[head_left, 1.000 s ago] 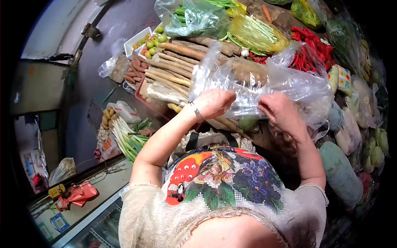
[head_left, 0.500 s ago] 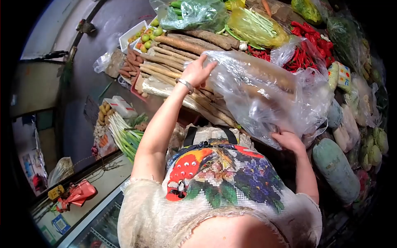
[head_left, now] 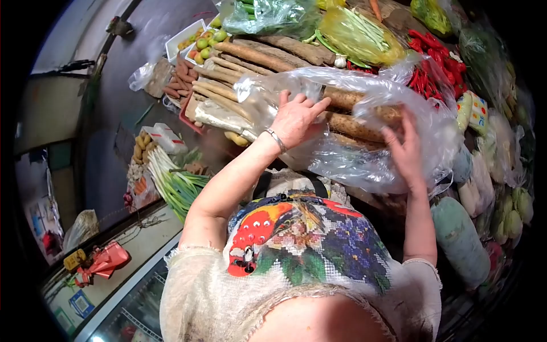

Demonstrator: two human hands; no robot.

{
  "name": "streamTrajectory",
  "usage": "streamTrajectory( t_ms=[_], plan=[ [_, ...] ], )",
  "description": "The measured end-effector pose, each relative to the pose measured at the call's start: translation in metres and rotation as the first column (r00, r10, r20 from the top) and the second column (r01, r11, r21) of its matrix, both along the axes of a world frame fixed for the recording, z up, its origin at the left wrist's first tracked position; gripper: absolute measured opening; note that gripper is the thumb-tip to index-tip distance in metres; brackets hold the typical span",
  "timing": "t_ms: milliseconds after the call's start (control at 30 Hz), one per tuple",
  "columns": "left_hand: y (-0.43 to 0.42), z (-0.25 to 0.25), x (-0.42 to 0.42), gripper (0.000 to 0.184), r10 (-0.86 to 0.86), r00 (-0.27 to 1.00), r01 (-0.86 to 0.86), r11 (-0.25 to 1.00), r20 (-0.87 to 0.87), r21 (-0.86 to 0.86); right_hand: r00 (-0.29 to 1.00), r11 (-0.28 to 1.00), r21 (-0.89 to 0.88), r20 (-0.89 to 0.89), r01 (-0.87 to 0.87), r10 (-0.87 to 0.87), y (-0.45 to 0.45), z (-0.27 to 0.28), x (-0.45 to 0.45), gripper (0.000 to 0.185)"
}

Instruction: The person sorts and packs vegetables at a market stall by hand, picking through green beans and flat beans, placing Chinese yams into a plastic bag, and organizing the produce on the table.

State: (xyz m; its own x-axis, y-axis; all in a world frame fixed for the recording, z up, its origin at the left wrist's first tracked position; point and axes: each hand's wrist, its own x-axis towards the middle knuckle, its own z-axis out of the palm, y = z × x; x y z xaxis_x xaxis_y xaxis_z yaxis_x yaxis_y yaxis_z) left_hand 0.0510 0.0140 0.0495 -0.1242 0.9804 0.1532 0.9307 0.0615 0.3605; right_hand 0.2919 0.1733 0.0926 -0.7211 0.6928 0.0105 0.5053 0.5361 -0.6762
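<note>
A large clear plastic bag [head_left: 353,168] lies spread around thick brown yams [head_left: 356,126], which show bare through a gap in its middle. My left hand [head_left: 297,121], with a bracelet at the wrist, is over the left part of the bag, its fingers spread; some fingertips are close to the yams. At the right end of the yams, my right hand [head_left: 404,151] has its thumb and fingers apart, against or just inside the film; exact contact is unclear. Long thin pale roots [head_left: 225,97] lie left of the bag, partly under it.
Red peppers [head_left: 439,62] and a yellow bag of green beans [head_left: 362,37] lie beyond. A big wax gourd [head_left: 460,242] sits at right. Green onions [head_left: 174,176] and a counter [head_left: 159,231] are at left, with boxed fruit [head_left: 205,45] at the far left.
The bag film has been parted, so the yams now show bare. My left hand moved right and nearer; my right hand rose from the bag's near edge to the yams' right end.
</note>
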Motion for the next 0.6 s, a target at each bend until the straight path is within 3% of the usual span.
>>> streamTrajectory(
  t_ms=[33, 67, 133, 233, 300, 333, 433, 500, 567, 600],
  plan=[
    [-0.004, -0.005, -0.003, 0.058, 0.009, 0.998, -0.020, 0.985, -0.065, -0.170, 0.987, 0.992, -0.040, -0.101, 0.123, -0.127, 0.012, 0.001, -0.003, 0.066],
    [-0.007, -0.001, -0.005, 0.063, 0.009, 1.000, -0.016, 0.969, -0.027, -0.248, 0.988, 0.992, -0.038, -0.097, 0.117, -0.120, 0.029, -0.007, 0.000, 0.066],
    [-0.013, -0.026, -0.018, 0.066, 0.027, 0.999, -0.032, 0.983, -0.025, -0.182, 0.969, 0.958, -0.151, 0.000, 0.243, -0.246, 0.061, -0.027, 0.006, 0.071],
    [-0.016, -0.040, -0.036, 0.074, 0.039, 0.999, -0.040, 0.990, -0.008, -0.136, 0.979, 0.963, -0.178, 0.074, 0.201, -0.191, 0.071, -0.026, -0.006, 0.072],
    [-0.019, -0.061, -0.042, 0.075, 0.044, 0.999, -0.046, 0.976, -0.014, -0.213, 0.974, 0.952, -0.226, 0.139, 0.205, -0.177, 0.069, -0.018, -0.021, 0.073],
    [-0.020, -0.074, -0.044, 0.076, 0.056, 0.998, -0.048, 0.973, 0.029, -0.227, 0.972, 0.970, -0.159, 0.173, 0.184, -0.156, 0.075, -0.024, -0.027, 0.074],
    [-0.010, -0.075, -0.045, 0.079, 0.081, 0.995, -0.061, 0.946, 0.050, -0.320, 0.981, 0.986, -0.103, 0.160, 0.131, -0.113, 0.109, -0.067, -0.042, 0.076],
    [-0.003, -0.076, -0.049, 0.079, 0.091, 0.994, -0.061, 0.915, 0.055, -0.398, 0.965, 0.992, -0.092, 0.255, 0.088, -0.062, 0.122, -0.079, -0.053, 0.076],
    [-0.001, -0.075, -0.053, 0.073, 0.062, 0.975, -0.012, 0.974, 0.214, -0.228, 0.955, 0.982, -0.162, 0.292, 0.096, -0.045, 0.128, -0.081, -0.056, 0.073],
    [-0.001, -0.068, -0.054, 0.072, 0.073, 0.962, 0.007, 0.957, 0.262, -0.289, 0.936, 0.998, -0.070, 0.351, 0.005, 0.020, 0.131, -0.081, -0.055, 0.072]
  ],
)
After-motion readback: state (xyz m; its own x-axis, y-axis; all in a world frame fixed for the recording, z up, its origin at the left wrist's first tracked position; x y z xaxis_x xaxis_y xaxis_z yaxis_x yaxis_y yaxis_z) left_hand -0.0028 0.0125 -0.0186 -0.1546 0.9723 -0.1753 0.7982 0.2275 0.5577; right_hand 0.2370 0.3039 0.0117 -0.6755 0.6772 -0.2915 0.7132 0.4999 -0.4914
